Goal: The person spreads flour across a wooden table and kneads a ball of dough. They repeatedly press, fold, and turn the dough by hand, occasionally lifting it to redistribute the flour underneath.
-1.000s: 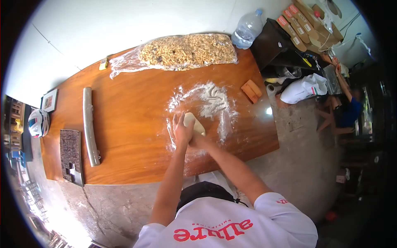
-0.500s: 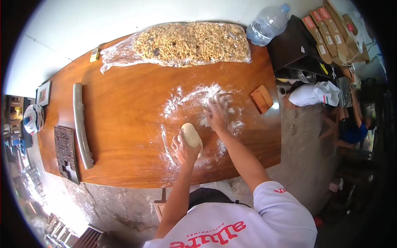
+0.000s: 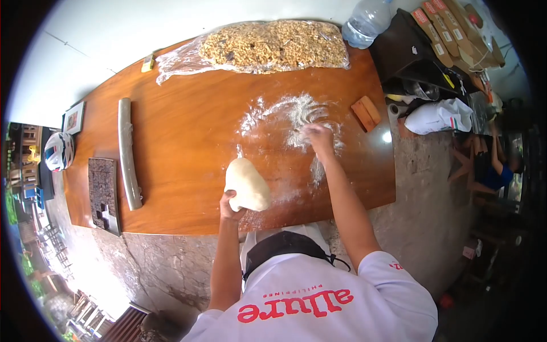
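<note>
A pale, smooth lump of dough (image 3: 248, 187) is held up over the near part of the wooden table (image 3: 188, 142). My left hand (image 3: 231, 206) grips it from the left and below, its other fingers hidden behind the dough. Farther out and to the right, my right hand (image 3: 319, 139) is at the spread white flour (image 3: 299, 111), fingers curled together. Whether flour is inside those fingers I cannot make out. Streaks of flour also mark the wood between the two hands.
A plastic bag of brown crumbly pieces (image 3: 279, 47) lies along the far edge, near a water jug (image 3: 366, 25). On the right sits a wooden block (image 3: 365, 113). A long grey roll (image 3: 129, 154) and a dark carved board (image 3: 104, 194) lie left. Another person (image 3: 497, 174) is far right.
My left hand has raised the dough off the table, turning it so a broader side shows. My right hand has gone from spread fingers on the flour to curled fingers.
</note>
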Available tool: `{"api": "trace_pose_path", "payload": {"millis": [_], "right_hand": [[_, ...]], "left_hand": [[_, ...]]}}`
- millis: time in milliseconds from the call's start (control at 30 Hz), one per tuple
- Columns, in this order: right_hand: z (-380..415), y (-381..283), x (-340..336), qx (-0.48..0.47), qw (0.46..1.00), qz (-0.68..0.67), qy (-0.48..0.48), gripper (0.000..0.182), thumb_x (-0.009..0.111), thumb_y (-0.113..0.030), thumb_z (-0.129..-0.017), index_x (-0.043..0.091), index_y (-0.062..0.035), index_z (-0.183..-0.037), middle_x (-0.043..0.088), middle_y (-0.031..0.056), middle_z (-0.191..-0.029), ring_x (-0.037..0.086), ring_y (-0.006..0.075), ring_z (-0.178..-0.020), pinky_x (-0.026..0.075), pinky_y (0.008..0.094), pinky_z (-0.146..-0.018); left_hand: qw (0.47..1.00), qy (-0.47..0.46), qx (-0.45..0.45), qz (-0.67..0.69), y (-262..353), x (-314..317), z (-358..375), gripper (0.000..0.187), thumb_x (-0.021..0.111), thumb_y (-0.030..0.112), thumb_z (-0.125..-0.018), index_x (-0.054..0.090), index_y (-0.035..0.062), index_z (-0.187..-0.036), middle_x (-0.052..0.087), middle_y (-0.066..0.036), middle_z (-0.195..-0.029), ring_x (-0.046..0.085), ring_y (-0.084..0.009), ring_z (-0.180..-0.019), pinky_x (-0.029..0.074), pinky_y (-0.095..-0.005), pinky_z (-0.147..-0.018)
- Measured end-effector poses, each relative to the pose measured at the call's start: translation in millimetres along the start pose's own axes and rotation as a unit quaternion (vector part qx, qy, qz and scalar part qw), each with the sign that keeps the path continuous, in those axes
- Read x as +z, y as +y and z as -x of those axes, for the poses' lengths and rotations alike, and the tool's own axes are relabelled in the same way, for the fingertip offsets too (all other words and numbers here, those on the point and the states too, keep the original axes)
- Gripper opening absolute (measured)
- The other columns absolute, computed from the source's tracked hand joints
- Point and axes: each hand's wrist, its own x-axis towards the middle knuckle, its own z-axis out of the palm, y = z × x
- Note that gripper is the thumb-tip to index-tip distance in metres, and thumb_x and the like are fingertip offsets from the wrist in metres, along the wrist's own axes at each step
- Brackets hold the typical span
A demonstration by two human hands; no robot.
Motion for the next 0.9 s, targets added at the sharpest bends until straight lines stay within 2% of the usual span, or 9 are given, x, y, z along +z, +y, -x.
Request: {"api": "trace_pose_path", "payload": {"millis": [133,200,267,400,467,533,600,767,900], "right_hand": [[19.5,-22.2,19.7,-0.044,0.989,0.009,0.144,0.023,0.054,-0.001,-0.096,0.069,0.0015,-0.113,0.072,0.0133,-0.108,0.068,0.018,-0.084,0.054,0.0295,-0.078],[34.8,-31.2,26.2,0.087,0.991,-0.101,0.01,0.029,0.048,-0.002,-0.098,0.067,-0.0002,-0.12,0.07,0.0146,-0.117,0.068,0.0203,-0.095,0.052,0.0301,-0.084],[48.8,-18.6,27.5,-0.017,0.992,0.052,-0.114,0.03,0.049,-0.004,-0.098,0.065,-0.0015,-0.124,0.069,0.0157,-0.12,0.066,0.022,-0.106,0.051,0.0323,-0.091],[60.7,1.3,14.5,-0.074,0.951,0.29,0.073,0.04,0.058,-0.021,-0.097,0.059,-0.003,-0.132,0.067,0.018,-0.126,0.063,0.0332,-0.117,0.047,0.0396,-0.1],[67.8,13.2,31.2,0.017,0.943,0.322,0.08,0.052,0.057,-0.032,-0.097,0.051,-0.0038,-0.141,0.052,0.0208,-0.144,0.049,0.0385,-0.133,0.038,0.0455,-0.11],[59.4,68.6,56.1,-0.089,0.829,0.528,0.162,0.063,0.048,-0.042,-0.101,0.037,-0.0066,-0.152,0.027,0.0207,-0.16,0.023,0.0389,-0.149,0.023,0.0526,-0.119],[75.0,61.8,93.8,-0.126,0.755,0.644,0.019,0.066,0.035,-0.048,-0.104,0.025,-0.01,-0.157,0.007,0.0177,-0.166,0.002,0.0382,-0.153,0.007,0.0567,-0.122],[136.7,92.7,149.9,-0.348,0.727,0.563,-0.184,0.064,0.032,-0.048,-0.104,0.026,-0.0111,-0.156,0.012,0.0171,-0.165,0.005,0.0352,-0.153,0.004,0.0522,-0.124],[161.0,92.0,77.5,-0.337,0.704,0.585,-0.22,0.057,0.039,-0.042,-0.103,0.037,-0.0089,-0.15,0.021,0.0205,-0.162,0.017,0.0377,-0.151,0.011,0.0545,-0.123]], "left_hand": [[0.988,-0.078,0.095,0.095,9.7,-10.4,42.6,0.075,0.062,0.043,-0.079,0.048,0.0003,-0.139,0.064,-0.02,-0.123,0.066,-0.0356,-0.106,0.056,-0.0502,-0.092],[0.974,-0.117,0.118,0.155,11.6,-26.8,53.6,0.069,0.057,0.048,-0.083,0.052,0.005,-0.137,0.064,-0.015,-0.124,0.064,-0.0345,-0.11,0.054,-0.0506,-0.094],[0.971,-0.119,0.124,0.166,17.2,-31.7,57.5,0.069,0.057,0.048,-0.083,0.052,0.0054,-0.137,0.064,-0.015,-0.124,0.064,-0.0344,-0.111,0.054,-0.0506,-0.094],[0.969,-0.083,0.136,0.191,7.3,-47.9,84.4,0.067,0.056,0.049,-0.084,0.053,0.0067,-0.136,0.064,-0.014,-0.124,0.064,-0.034,-0.112,0.054,-0.0507,-0.095],[0.97,-0.06,0.137,0.193,-4.4,-56.7,100.7,0.067,0.056,0.049,-0.084,0.054,0.0073,-0.136,0.064,-0.014,-0.125,0.063,-0.0337,-0.112,0.054,-0.0507,-0.095],[0.972,-0.04,0.135,0.188,-5.3,-70.2,112.7,0.066,0.056,0.05,-0.085,0.054,0.008,-0.136,0.064,-0.013,-0.125,0.063,-0.0335,-0.113,0.053,-0.0507,-0.096],[0.975,-0.02,0.127,0.181,-9.3,-81.7,118.0,0.065,0.055,0.05,-0.085,0.055,0.0087,-0.135,0.064,-0.013,-0.125,0.063,-0.0333,-0.113,0.053,-0.0508,-0.096],[0.979,0.05,0.114,0.164,7.0,-93.8,129.5,0.063,0.054,0.051,-0.086,0.056,0.0103,-0.134,0.064,-0.011,-0.125,0.062,-0.0328,-0.114,0.053,-0.0509,-0.097],[0.98,0.062,0.07,0.175,15.1,-72.2,127.6,0.058,0.051,0.053,-0.088,0.058,0.0146,-0.132,0.064,-0.008,-0.126,0.061,-0.0314,-0.116,0.052,-0.0515,-0.097]]}}
